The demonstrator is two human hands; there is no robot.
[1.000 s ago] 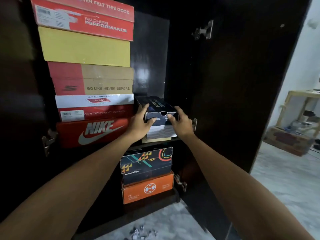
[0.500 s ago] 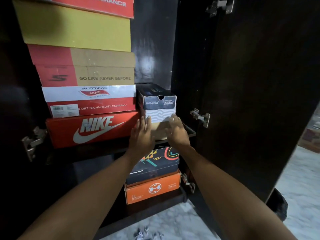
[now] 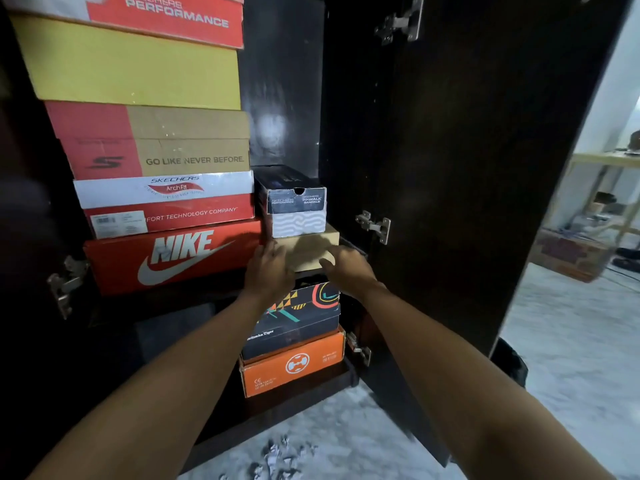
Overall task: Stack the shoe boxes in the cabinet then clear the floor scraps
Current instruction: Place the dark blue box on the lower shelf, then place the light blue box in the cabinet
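Stacking looks nearly done: boxes (image 3: 166, 199) piled in the cabinet (image 3: 467, 150), left hand (image 3: 268, 271) and right hand (image 3: 348, 268) open, flat against the tan box (image 3: 308, 247) at 12 o'clock, gripping nothing. Scraps (image 3: 277, 459) still littering pale marble floor (image 3: 571, 341) at 6. Wooden rack (image 3: 620, 188) over at 3.

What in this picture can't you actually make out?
- Tan box, head view: its lower front hidden behind the left hand and right hand.
- Top red box: cut off by the upper edge.
- Floor scraps: too small and blurred to identify.
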